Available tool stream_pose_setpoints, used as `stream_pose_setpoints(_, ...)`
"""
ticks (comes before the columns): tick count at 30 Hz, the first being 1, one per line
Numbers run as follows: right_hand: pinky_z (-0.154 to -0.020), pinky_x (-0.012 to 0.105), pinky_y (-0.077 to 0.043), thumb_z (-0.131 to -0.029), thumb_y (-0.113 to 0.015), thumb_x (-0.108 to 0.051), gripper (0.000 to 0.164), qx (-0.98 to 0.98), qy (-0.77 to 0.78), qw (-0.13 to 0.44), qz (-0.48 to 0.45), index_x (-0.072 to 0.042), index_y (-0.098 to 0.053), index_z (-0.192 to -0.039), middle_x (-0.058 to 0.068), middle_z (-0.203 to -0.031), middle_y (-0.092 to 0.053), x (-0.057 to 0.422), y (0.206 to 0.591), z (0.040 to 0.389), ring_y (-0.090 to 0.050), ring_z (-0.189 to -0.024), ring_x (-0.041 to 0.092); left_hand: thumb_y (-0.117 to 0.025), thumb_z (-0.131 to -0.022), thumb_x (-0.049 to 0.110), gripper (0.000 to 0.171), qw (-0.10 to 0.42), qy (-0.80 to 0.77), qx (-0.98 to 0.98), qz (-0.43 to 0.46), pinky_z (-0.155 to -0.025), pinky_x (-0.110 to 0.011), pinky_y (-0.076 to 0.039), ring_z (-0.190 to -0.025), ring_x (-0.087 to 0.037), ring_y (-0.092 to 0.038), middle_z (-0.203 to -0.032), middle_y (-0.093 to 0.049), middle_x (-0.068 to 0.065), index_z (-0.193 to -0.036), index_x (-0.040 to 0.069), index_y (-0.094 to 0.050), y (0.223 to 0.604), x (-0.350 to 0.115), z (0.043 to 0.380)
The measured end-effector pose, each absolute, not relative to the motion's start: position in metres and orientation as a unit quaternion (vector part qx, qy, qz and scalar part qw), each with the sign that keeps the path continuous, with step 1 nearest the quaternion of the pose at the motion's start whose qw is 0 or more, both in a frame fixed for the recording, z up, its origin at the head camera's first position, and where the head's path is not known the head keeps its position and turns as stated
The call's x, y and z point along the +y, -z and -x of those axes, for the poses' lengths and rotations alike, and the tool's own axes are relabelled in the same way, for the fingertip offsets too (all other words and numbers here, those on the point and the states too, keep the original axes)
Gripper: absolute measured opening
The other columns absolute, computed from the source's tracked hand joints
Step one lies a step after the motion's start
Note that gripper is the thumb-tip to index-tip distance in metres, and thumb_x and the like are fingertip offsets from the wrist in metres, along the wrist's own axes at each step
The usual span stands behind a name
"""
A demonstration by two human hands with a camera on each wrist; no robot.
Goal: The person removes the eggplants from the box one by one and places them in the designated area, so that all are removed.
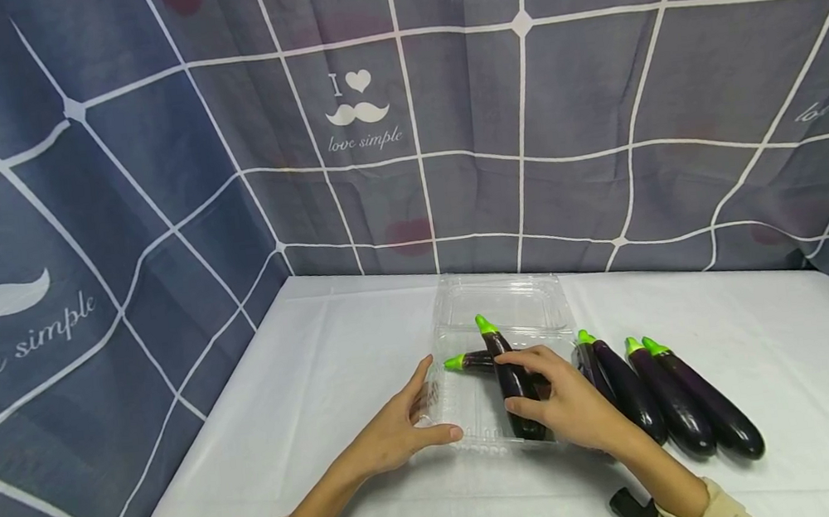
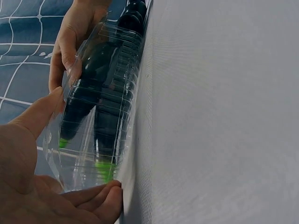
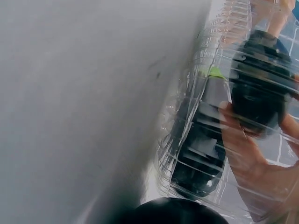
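A clear plastic clamshell box (image 1: 476, 427) lies with its lid (image 1: 501, 300) folded back. My left hand (image 1: 394, 431) holds the box at its left end, thumb at the near corner and fingers along the side. An eggplant (image 1: 478, 361) lies crosswise inside, its green cap to the left. Above it, my right hand (image 1: 566, 398) grips a second eggplant (image 1: 509, 370) between thumb and fingers. This one slants across the box, green cap pointing away. In the right wrist view, the held eggplant (image 3: 259, 88) shows through the plastic wall, apart from the lying eggplant (image 3: 201, 149).
To the right of the box several more eggplants (image 1: 672, 408) lie side by side, green caps away from me. White cloth (image 1: 340, 340) covers the table. A grey checked curtain (image 1: 469, 120) hangs behind and on the left.
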State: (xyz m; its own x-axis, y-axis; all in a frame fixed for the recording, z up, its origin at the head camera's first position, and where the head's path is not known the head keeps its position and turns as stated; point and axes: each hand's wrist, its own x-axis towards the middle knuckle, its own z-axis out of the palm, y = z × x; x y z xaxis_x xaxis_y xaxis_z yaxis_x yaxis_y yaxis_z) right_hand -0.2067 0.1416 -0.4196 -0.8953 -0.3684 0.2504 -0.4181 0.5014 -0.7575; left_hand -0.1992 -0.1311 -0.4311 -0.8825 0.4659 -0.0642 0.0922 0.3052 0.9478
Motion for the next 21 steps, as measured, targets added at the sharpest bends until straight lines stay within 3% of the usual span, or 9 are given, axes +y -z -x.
stream_pose_setpoints(13, -0.082, 0.035, -0.055, -0.085, -0.08, -0.022, 0.051, -0.838, -0.506, 0.04, -0.202, -0.021, -0.063, -0.132, 0.001, -0.123, -0.056, 0.1469, 0.416, 0.206, -0.051, -0.108, 0.025, -0.081, -0.084, 0.033, 0.108, 0.163, -0.556, 0.796, -0.176, -0.114, -0.044, -0.029, -0.144, -0.034, -0.026, -0.158, -0.021, -0.024, -0.16, 0.016, -0.006, 0.429, -0.1297, 0.2005)
stream_pose_setpoints(21, -0.082, 0.034, -0.053, -0.085, -0.08, -0.022, 0.051, -0.828, -0.525, 0.05, -0.191, -0.019, -0.063, -0.132, 0.001, -0.122, -0.056, 0.1478, 0.4156, 0.2046, -0.049, -0.107, 0.025, -0.082, -0.083, 0.035, 0.111, 0.166, -0.559, 0.793, -0.177, -0.115, -0.043, -0.027, -0.145, -0.034, -0.024, -0.158, -0.019, -0.025, -0.16, 0.014, -0.005, 0.4323, -0.1316, 0.201)
